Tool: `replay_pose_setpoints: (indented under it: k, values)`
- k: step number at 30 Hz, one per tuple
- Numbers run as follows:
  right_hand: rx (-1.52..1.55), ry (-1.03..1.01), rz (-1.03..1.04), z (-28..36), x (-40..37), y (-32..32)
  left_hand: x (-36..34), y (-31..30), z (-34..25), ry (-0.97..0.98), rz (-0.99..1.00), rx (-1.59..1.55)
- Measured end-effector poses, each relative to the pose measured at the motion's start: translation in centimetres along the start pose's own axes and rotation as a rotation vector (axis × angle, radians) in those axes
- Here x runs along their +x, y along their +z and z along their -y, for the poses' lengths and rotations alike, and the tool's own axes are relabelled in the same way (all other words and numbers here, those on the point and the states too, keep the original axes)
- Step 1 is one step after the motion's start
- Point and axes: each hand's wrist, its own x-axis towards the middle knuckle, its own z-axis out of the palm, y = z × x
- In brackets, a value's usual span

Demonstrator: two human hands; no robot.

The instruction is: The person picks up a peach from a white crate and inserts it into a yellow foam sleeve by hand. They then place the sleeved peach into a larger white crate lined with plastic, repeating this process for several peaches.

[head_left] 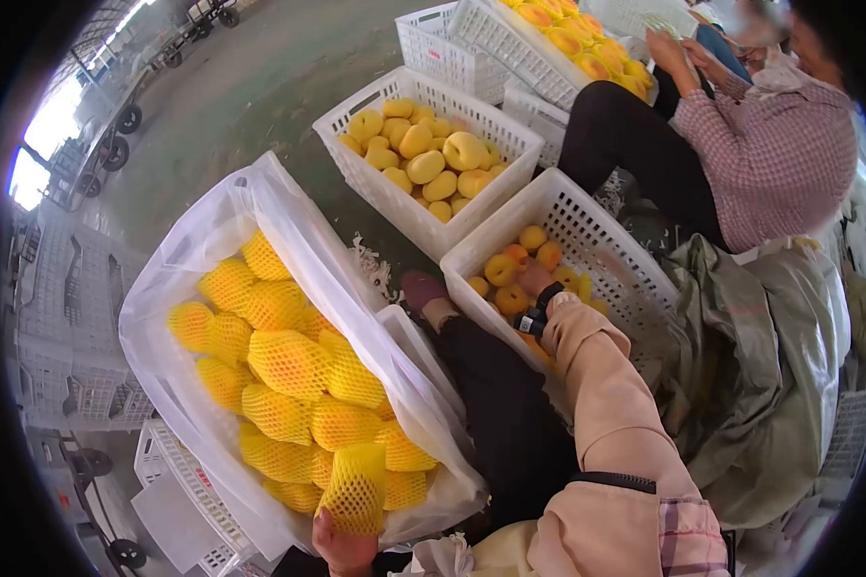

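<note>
My left hand [344,550], at the bottom, is closed around the lower end of a yellow foam net sleeve [356,486]. The sleeve stands up over a lined crate [342,279] of fruit in the same netting; no fruit is discernible inside it. With a watch at the wrist, my right hand [535,278] reaches into a white crate [611,240] on the right. Its fingers curl on a yellow-orange peach [516,254], partly hidden among other loose peaches [500,270]. Rows of net-wrapped peaches [289,363] fill the lined crate.
Ahead stands another white crate [375,178] of bare yellow peaches. A co-worker in a checked shirt [775,159] sits at the upper right beside a tilted crate of fruit [529,58]. Grey-green sheeting [741,356] lies right; stacked crates [77,327] stand left.
</note>
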Motion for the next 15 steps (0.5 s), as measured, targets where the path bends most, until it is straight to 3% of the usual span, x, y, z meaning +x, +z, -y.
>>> replay_pose_setpoints:
  k: [2,6,8,9,10,11,12,13,14,15]
  values:
    - [0.027,0.005,-0.03,0.0,1.4,1.7,0.4,-1.6,-0.3,-0.126,0.235,-0.221]
    - [0.001,-0.02,0.1,1.6,2.0,1.7,0.3,-2.5,-0.3,-0.077,0.02,-0.066]
    - [0.086,0.151,-0.013,3.6,0.9,1.6,0.4,-4.0,0.0,-0.089,0.203,-0.121]
    - [0.052,0.024,-0.127,2.6,1.0,2.8,0.0,-4.2,0.3,-0.049,0.202,-0.128]
    - [0.028,-0.118,-0.247,-0.1,2.0,4.3,0.0,-3.8,0.7,-0.044,0.067,-0.031]
    - [-0.052,-0.17,-0.222,-2.8,3.7,5.2,0.0,-3.4,0.8,-0.033,-0.072,0.06]
    - [-0.362,-0.213,-0.202,-2.1,2.3,3.7,-0.2,-3.2,0.8,0.031,-0.067,0.043]
    - [0.163,-0.281,-0.111,-9.6,6.1,6.3,-0.3,-3.0,0.9,0.004,-0.052,0.028]
    - [0.449,-0.301,-0.202,-5.3,2.9,2.9,-0.3,-2.8,0.9,-0.021,-0.031,0.013]
    - [0.483,-0.467,-0.128,-0.1,0.4,-1.3,-0.4,-2.5,0.9,-0.053,-0.006,-0.002]
